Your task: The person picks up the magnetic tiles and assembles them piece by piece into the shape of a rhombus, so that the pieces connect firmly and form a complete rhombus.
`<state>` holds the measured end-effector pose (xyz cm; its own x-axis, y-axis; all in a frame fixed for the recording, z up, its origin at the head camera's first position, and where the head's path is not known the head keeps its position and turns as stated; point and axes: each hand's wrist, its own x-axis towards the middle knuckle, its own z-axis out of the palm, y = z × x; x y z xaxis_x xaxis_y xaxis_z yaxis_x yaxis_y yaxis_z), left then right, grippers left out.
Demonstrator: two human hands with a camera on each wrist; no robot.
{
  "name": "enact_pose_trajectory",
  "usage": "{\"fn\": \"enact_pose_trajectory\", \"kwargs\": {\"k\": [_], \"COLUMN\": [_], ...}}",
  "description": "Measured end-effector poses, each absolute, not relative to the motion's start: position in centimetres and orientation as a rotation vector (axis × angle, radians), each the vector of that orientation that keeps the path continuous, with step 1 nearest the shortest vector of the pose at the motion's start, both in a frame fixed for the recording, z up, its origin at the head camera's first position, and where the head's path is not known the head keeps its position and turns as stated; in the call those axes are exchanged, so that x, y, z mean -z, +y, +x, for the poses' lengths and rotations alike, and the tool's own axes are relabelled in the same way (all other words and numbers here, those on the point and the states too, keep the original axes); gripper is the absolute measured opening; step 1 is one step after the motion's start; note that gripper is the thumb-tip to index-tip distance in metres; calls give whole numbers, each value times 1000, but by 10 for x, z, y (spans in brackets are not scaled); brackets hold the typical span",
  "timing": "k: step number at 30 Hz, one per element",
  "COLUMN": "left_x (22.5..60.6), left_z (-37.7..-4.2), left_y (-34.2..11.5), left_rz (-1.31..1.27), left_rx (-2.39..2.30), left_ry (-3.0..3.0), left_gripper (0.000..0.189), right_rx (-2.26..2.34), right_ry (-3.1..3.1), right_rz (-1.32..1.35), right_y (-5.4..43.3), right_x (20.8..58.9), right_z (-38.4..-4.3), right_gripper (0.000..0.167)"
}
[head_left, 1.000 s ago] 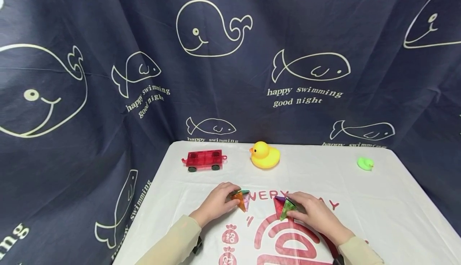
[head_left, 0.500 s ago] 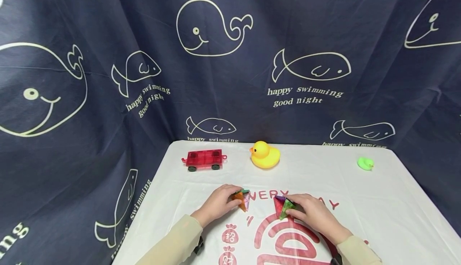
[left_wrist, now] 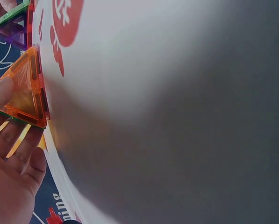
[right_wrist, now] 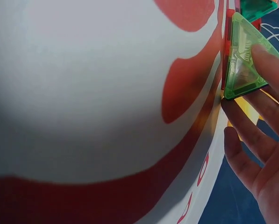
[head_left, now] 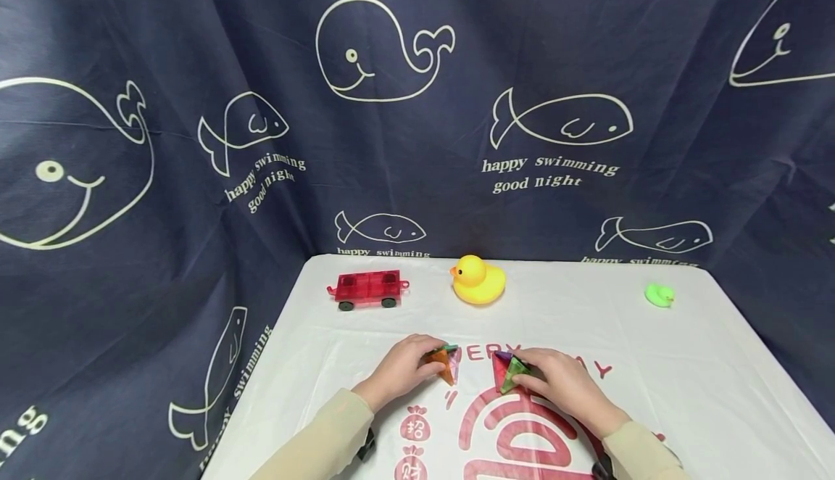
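Note:
In the head view, my left hand [head_left: 400,369] holds a small cluster of translucent magnetic tiles. An orange triangle tile [left_wrist: 23,88] faces me, the thumb pressing it and the fingers behind. A teal tile [head_left: 449,348] and a pink tile [head_left: 455,365] join it. My right hand [head_left: 566,380] grips a second such cluster, its thumb on a light green triangle tile [right_wrist: 245,63]. Red [head_left: 499,370] and purple tiles [head_left: 507,356] make up its other sides. Both clusters sit low at the printed cloth, apart from each other with a narrow gap between.
A red wheeled toy car base [head_left: 368,288], a yellow rubber duck [head_left: 479,282] and a small green duck [head_left: 659,295] stand along the table's far side. White cloth with red print covers the table [head_left: 704,393]. A navy curtain [head_left: 417,161] hangs behind it.
My left hand has shifted slightly to the right with its tile cluster. The right hand's cluster has come a little left, so the gap between them is narrower.

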<state>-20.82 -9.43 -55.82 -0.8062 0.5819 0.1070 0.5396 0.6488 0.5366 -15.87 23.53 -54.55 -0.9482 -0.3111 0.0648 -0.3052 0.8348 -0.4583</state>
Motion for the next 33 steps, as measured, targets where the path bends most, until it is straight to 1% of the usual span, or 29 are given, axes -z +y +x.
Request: {"fn": "enact_pose_trajectory", "kwargs": {"k": [11, 33], "left_x": [559, 557], "left_z": [-209, -203], "left_y": [-85, -65], "left_rz": [1023, 1039], "left_rx": [-846, -814], "left_ry": [2811, 2848], "left_gripper": [43, 41], "right_rx": [728, 702], "right_ry": [3041, 3076], "right_rz": [-551, -621], "right_y": [234, 213], "right_x": [545, 547], "right_z": [-160, -166], "right_gripper": [54, 53]}}
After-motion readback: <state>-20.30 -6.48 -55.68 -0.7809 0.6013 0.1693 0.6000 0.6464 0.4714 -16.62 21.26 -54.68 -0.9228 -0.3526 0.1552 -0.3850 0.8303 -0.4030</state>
